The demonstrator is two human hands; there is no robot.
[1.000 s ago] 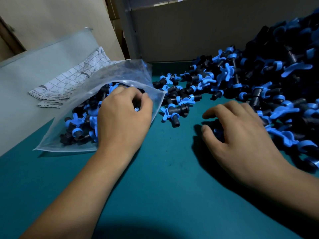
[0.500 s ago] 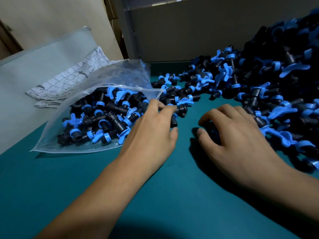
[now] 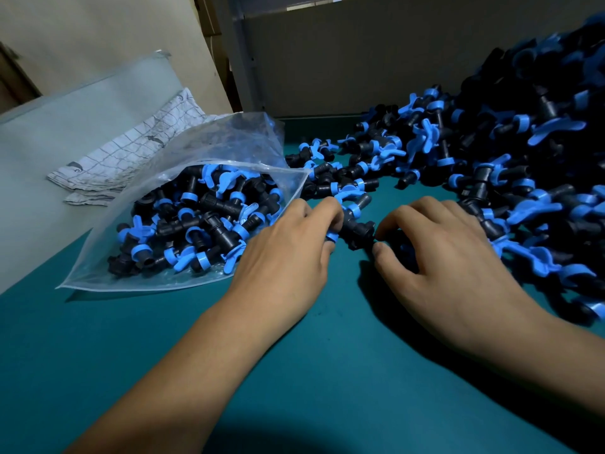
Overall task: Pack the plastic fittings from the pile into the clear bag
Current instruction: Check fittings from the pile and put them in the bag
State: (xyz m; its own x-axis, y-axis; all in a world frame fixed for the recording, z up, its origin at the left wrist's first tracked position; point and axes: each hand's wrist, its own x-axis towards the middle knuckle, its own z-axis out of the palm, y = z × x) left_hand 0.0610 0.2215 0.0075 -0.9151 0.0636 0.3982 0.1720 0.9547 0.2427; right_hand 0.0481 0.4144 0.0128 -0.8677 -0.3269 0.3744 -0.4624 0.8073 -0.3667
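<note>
A clear bag lies on the green table at the left, mouth open to the right, holding several black and blue fittings. A big pile of the same fittings spreads across the right and back. My left hand is just right of the bag mouth, fingers curled around a black and blue fitting on the table. My right hand sits at the pile's near edge, its fingers curled over fittings and its fingertips touching the same fitting from the right; what lies under its palm is hidden.
The green table runs toward me. A folded checked cloth lies behind the bag against a pale panel. A grey wall closes the back.
My left hand came out of the bag and moved right to the table, taking hold of a fitting. My right hand shifted slightly left toward it.
</note>
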